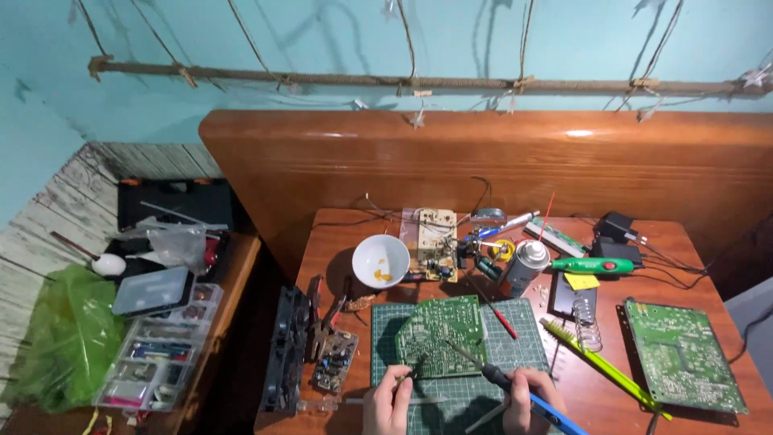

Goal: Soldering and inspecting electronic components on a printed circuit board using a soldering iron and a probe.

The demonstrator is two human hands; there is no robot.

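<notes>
My left hand (388, 403) is at the bottom edge, pinching a thin strand of solder wire whose tip meets the lower left corner of a green circuit board (441, 335). In my right hand (527, 400) is a blue-handled soldering iron (515, 387); its thin metal tip reaches up and left onto the same board. The board lies tilted on a dark green cutting mat (515, 348) in the middle of the wooden table.
A white bowl (380, 259), a beige circuit board (436, 242), a spray can (524, 267), a green tool (592, 265), a second green board (683, 355), a coil spring (587, 325) and a red screwdriver (501, 317) surround the mat. Pliers (324, 316) and plastic parts boxes (161, 348) sit left.
</notes>
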